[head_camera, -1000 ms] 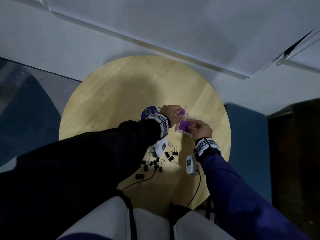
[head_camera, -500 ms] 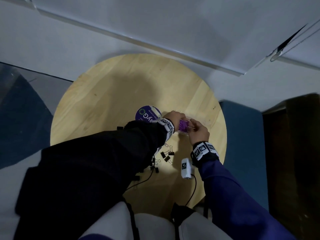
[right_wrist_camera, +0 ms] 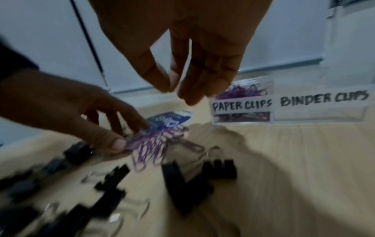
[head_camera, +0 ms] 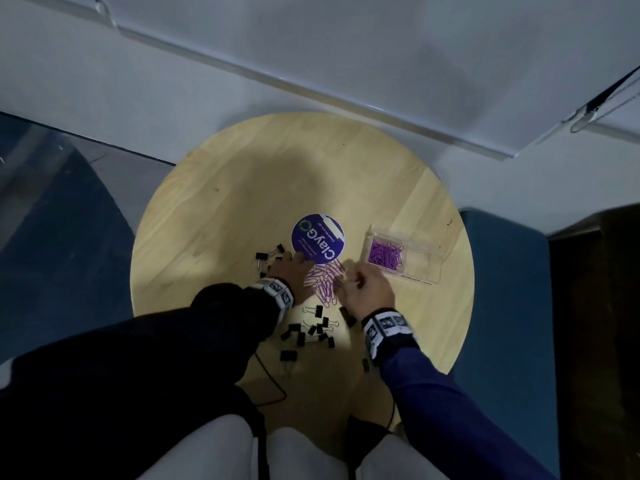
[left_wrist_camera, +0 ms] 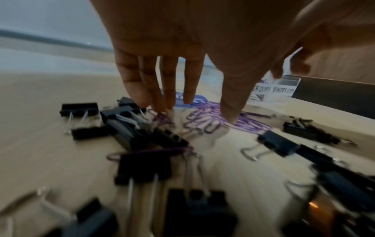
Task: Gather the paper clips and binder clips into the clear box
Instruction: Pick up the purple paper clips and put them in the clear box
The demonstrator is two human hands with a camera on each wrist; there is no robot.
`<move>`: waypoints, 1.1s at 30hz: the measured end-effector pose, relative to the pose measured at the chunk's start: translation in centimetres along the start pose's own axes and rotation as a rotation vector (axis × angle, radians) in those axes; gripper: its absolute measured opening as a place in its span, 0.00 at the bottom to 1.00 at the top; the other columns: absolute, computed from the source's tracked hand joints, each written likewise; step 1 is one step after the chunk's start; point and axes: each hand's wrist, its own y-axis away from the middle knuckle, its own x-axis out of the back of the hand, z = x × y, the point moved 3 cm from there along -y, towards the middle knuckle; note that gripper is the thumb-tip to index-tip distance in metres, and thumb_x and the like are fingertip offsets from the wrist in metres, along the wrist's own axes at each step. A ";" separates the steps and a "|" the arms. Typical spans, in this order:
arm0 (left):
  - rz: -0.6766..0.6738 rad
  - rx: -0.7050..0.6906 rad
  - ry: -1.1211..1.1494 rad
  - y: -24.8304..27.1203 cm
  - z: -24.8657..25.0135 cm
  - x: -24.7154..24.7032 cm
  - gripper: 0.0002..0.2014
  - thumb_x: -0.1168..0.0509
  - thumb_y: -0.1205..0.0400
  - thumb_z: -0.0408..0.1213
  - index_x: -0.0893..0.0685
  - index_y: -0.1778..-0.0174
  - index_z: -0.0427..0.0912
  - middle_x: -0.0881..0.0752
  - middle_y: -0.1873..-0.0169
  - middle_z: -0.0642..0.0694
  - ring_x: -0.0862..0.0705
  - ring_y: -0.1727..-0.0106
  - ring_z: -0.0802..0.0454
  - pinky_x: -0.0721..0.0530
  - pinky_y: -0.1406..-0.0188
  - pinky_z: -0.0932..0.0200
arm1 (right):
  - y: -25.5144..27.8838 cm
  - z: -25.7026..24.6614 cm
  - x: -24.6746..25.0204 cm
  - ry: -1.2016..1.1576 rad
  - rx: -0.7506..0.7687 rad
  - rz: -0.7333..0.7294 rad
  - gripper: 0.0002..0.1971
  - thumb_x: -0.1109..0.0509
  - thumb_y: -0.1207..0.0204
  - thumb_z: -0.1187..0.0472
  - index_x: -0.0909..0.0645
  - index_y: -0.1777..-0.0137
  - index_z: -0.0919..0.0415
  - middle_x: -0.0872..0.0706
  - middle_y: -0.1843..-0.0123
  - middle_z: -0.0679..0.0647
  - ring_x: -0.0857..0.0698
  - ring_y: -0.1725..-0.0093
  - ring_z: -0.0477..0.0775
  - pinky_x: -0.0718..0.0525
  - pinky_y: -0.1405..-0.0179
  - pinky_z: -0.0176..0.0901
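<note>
Partly done, by the look of it: one batch of purple paper clips already in the left compartment of the clear box, at about 3 o'clock on the round wooden table; the right compartment bare, no binder clip in it yet. Left to do: a loose pile of purple paper clips near the table's centre, between the two hands, and all the black binder clips, strewn from about 6 o'clock up to a small cluster near 9 o'clock of the centre (count not readable, too blurred in the wrist views). Left hand spread low over the pile's left edge, fingers straight, thumb and fingertips touching the clips, a true pinch not clear. Right hand loose and open just right of the pile, fingers hanging, holding nothing. Handwritten labels on the box front: "PAPER CLIPS" on the left half, "BINDER CLIPS" on the right. Round purple sticker at 12 o'clock of the pile, reading "ClayGo", upside down from here; smaller print under it not legible.
</note>
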 end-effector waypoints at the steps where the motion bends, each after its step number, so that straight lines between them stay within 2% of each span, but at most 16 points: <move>1: 0.004 0.004 -0.011 0.3 0.3 -0.6 0.31 0.34 0.23 0.53 0.32 0.25 0.48 0.31 0.27 0.40 0.29 0.30 0.36 0.25 0.35 0.42 | 0.1 0.3 -1.2 0.107 0.014 -0.063 0.10 0.34 0.22 0.56 0.19 0.42 0.49 0.18 0.42 0.48 0.18 0.46 0.49 0.17 0.49 0.42; 3: -0.007 0.015 -0.054 0.6 0.9 -1.2 0.28 0.33 0.22 0.48 0.31 0.26 0.45 0.30 0.28 0.39 0.29 0.31 0.35 0.26 0.35 0.41 | 0.1 1.1 -3.2 0.226 -0.012 -0.166 0.20 0.35 0.22 0.54 0.22 0.30 0.49 0.22 0.33 0.53 0.23 0.35 0.55 0.20 0.40 0.46; 4: -0.008 0.014 -0.078 0.6 1.2 -1.4 0.26 0.34 0.20 0.46 0.30 0.27 0.44 0.30 0.29 0.38 0.29 0.31 0.35 0.26 0.34 0.41 | 0.1 1.4 -4.0 0.265 -0.027 -0.197 0.21 0.35 0.22 0.55 0.24 0.28 0.50 0.23 0.31 0.54 0.25 0.33 0.57 0.21 0.39 0.48; 6: -0.010 0.004 -0.107 0.6 1.5 -1.7 0.23 0.36 0.18 0.40 0.29 0.27 0.42 0.29 0.29 0.38 0.28 0.30 0.35 0.26 0.32 0.41 | 0.2 1.4 -5.0 0.342 -0.018 -0.218 0.20 0.35 0.22 0.58 0.24 0.30 0.54 0.24 0.32 0.56 0.27 0.33 0.60 0.19 0.42 0.51; 9: -0.001 -0.032 -0.118 0.7 1.2 -2.1 0.20 0.40 0.17 0.35 0.28 0.28 0.41 0.28 0.29 0.38 0.27 0.31 0.35 0.26 0.33 0.42 | 0.4 1.2 -5.5 0.369 -0.005 -0.197 0.15 0.36 0.23 0.61 0.21 0.37 0.59 0.22 0.36 0.59 0.25 0.37 0.62 0.18 0.48 0.51; 11: 0.033 -0.044 -0.100 0.9 0.7 -2.2 0.20 0.40 0.18 0.35 0.28 0.28 0.42 0.27 0.30 0.39 0.27 0.31 0.37 0.27 0.33 0.43 | 0.3 1.3 -5.4 0.356 -0.016 -0.200 0.14 0.37 0.22 0.60 0.21 0.37 0.58 0.21 0.37 0.58 0.25 0.37 0.62 0.19 0.47 0.50; 14: 0.077 0.024 -0.055 1.3 -0.5 -2.1 0.26 0.37 0.20 0.42 0.32 0.25 0.43 0.30 0.27 0.40 0.30 0.28 0.37 0.30 0.31 0.42 | 0.2 1.6 -5.3 0.331 -0.031 -0.232 0.17 0.39 0.18 0.58 0.23 0.30 0.59 0.23 0.33 0.60 0.25 0.34 0.62 0.21 0.41 0.50; 17: 0.067 0.101 -0.005 1.8 -1.6 -2.1 0.28 0.37 0.20 0.46 0.33 0.24 0.43 0.31 0.26 0.40 0.32 0.26 0.36 0.32 0.28 0.43 | -0.1 1.8 -5.2 0.312 -0.035 -0.272 0.20 0.36 0.20 0.62 0.25 0.28 0.60 0.23 0.32 0.61 0.25 0.33 0.62 0.21 0.38 0.50; 21: 0.055 0.102 0.057 2.1 -2.5 -2.5 0.28 0.36 0.20 0.46 0.32 0.24 0.43 0.29 0.26 0.40 0.31 0.27 0.37 0.31 0.30 0.46 | -0.6 1.5 -4.9 0.303 -0.046 -0.265 0.18 0.36 0.21 0.64 0.24 0.30 0.61 0.21 0.35 0.62 0.22 0.35 0.63 0.20 0.40 0.49; 26: 0.041 0.126 0.117 2.3 -3.2 -2.4 0.32 0.35 0.19 0.46 0.37 0.19 0.44 0.32 0.23 0.41 0.31 0.25 0.38 0.32 0.28 0.46 | -0.7 1.2 -4.5 0.285 -0.050 -0.263 0.17 0.40 0.18 0.63 0.25 0.30 0.61 0.20 0.36 0.62 0.21 0.36 0.64 0.20 0.39 0.51; 28: 0.036 0.124 0.108 2.3 -3.3 -2.4 0.31 0.36 0.19 0.45 0.36 0.20 0.46 0.32 0.23 0.42 0.31 0.24 0.39 0.34 0.26 0.47 | -0.4 1.2 -4.1 0.201 -0.092 -0.190 0.15 0.37 0.21 0.63 0.21 0.34 0.58 0.17 0.40 0.59 0.19 0.40 0.61 0.19 0.42 0.48; 30: 0.026 0.123 0.077 2.3 -3.5 -2.2 0.29 0.36 0.19 0.43 0.35 0.21 0.48 0.31 0.23 0.44 0.31 0.25 0.40 0.36 0.26 0.47 | 0.2 1.2 -3.3 0.061 -0.153 -0.042 0.10 0.32 0.25 0.62 0.16 0.45 0.55 0.16 0.48 0.54 0.17 0.47 0.57 0.18 0.47 0.43; 32: 0.014 0.120 0.049 2.3 -3.7 -2.0 0.28 0.35 0.21 0.42 0.32 0.23 0.52 0.31 0.23 0.46 0.30 0.25 0.41 0.36 0.27 0.47 | 0.4 1.2 -2.3 -0.121 -0.261 0.053 0.01 0.30 0.25 0.60 0.18 0.56 0.53 0.17 0.55 0.51 0.17 0.54 0.55 0.22 0.53 0.37; 33: 0.019 0.118 0.043 2.2 -3.8 -1.9 0.27 0.35 0.22 0.42 0.31 0.25 0.53 0.29 0.24 0.47 0.29 0.26 0.42 0.36 0.27 0.46 | 0.4 1.6 -2.1 -0.211 -0.335 0.068 0.03 0.31 0.24 0.60 0.19 0.59 0.54 0.17 0.58 0.52 0.17 0.56 0.57 0.25 0.55 0.36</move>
